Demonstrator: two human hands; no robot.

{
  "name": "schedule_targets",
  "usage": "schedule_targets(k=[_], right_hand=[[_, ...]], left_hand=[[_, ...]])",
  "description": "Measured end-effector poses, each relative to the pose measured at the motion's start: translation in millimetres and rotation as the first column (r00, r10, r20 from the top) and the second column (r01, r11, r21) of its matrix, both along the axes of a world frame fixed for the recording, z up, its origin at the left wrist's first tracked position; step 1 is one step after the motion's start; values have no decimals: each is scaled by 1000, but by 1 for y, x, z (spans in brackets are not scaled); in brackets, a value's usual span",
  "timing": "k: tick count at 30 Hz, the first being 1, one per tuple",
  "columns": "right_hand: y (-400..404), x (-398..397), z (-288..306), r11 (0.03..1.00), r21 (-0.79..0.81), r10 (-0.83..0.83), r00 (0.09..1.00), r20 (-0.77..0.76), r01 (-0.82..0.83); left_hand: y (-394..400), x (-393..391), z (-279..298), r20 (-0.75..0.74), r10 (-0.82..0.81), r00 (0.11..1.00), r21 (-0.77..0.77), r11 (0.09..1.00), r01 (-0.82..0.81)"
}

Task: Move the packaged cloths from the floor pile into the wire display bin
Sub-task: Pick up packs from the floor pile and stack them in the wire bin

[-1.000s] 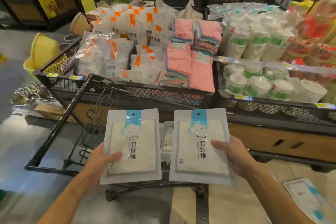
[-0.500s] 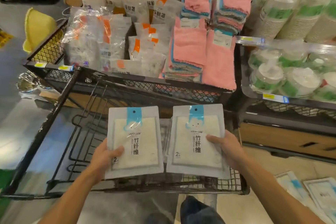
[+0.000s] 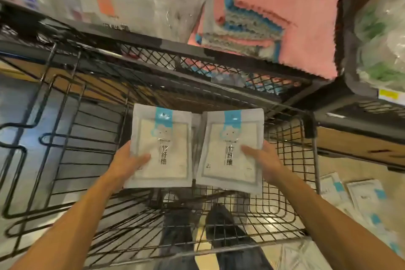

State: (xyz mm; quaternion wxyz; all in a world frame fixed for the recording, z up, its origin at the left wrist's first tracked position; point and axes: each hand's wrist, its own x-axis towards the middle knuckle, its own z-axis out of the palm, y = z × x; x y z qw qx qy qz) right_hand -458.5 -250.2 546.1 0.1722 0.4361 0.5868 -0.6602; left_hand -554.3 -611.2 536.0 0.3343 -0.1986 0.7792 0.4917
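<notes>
The left hand (image 3: 126, 163) is gripping one packet of cloth (image 3: 161, 147) by its left edge, thumb lying across the front and the other fingers hidden behind it. The right hand (image 3: 264, 163) is gripping a second packet (image 3: 231, 151) by its right edge in the same way, thumb on the front. Both packets are being held face up, side by side, their inner edges almost touching, and they are hanging over the inside of the black wire bin (image 3: 285, 208). Each packet is showing a pale folded cloth behind clear film, with a blue strip at the top and dark printed characters down the middle.

More packets of the same kind are lying on the floor (image 3: 363, 197) to the right of the bin. Beyond the bin's far rim a stack of pink cloths (image 3: 285, 6) is sitting in a mesh-sided display, with bagged goods bearing orange labels (image 3: 122, 6) to its left. Through the bin's wire bottom, the person's dark trouser legs (image 3: 225, 226) are showing, blurred.
</notes>
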Motion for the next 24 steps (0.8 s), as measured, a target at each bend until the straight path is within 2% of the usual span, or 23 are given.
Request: schedule_targets(k=[6,8,9,11,13,16,18,22,24], right_hand=[[-15,-17,-69,997,71,-9,995,100,2],[-18,-22,-86,988,151,-34,992,124,15],[-19,-23,-93,978,209,-48,989,136,19],[-20,-24,-106,946,325,-48,986,158,-6],[-21,-22,-115,902,429,-34,983,180,-47],[-25,-22,-125,800,584,-5,973,231,-135],[-28,-25,-127,698,685,15,960,280,-210],[-36,-35,-99,499,759,123,901,416,-418],[-35,-37,-88,400,760,237,859,453,-511]], left_hand=[[6,-19,-69,46,-46,998,24,999,45],[9,-19,-88,36,-15,999,-6,1000,16],[10,-19,-98,21,13,1000,-39,999,-12],[17,-15,-106,-18,11,1000,-199,980,-15],[25,-13,-112,-84,-69,994,-370,928,33],[37,-10,-113,-155,-185,970,-497,864,86],[43,-7,-112,-212,-322,923,-613,779,131],[45,-10,-102,-187,-613,767,-817,531,226],[45,-13,-90,-184,-656,732,-836,496,234]])
